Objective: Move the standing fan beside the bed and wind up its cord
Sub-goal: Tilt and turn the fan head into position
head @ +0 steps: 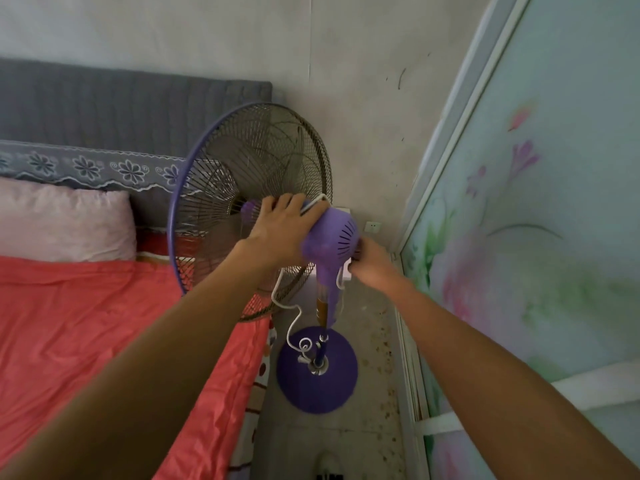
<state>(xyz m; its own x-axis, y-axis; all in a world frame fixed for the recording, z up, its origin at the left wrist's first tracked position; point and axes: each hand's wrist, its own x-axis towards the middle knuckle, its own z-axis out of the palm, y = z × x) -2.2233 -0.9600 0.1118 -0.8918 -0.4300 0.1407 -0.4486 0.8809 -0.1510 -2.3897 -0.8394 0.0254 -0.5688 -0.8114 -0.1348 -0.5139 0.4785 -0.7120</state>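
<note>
So in the head view, the fan [256,209] is already standing in the narrow strip of floor [374,341] between the bed [104,323] and the painted sliding panel [519,237], right up near the headboard corner. Its round purple base [317,382] sits on the floor just beside the bed's side edge, and the grille hangs over the mattress edge a bit. I'd call the moving part pretty much done.

The cord [294,313] is the unfinished bit. One white strand runs over the top of the motor housing [334,237], more of it droops down along the pole and there's a small loose curl lying on the base. Looks like winding is underway around the neck, but plenty of slack is left.

Left hand [282,226] lies flat on the back of the grille and housing, fingers [280,202] spread and pressing on the cord there. Right hand [372,261] is tucked behind the housing, curled around something white, likely cord or plug, but I can't tell for sure.

Around it: pink pillow [65,220], red sheet, a wall socket [373,226] just behind the fan. Tight gap, so the panel and the wall crowd the right arm.
</note>
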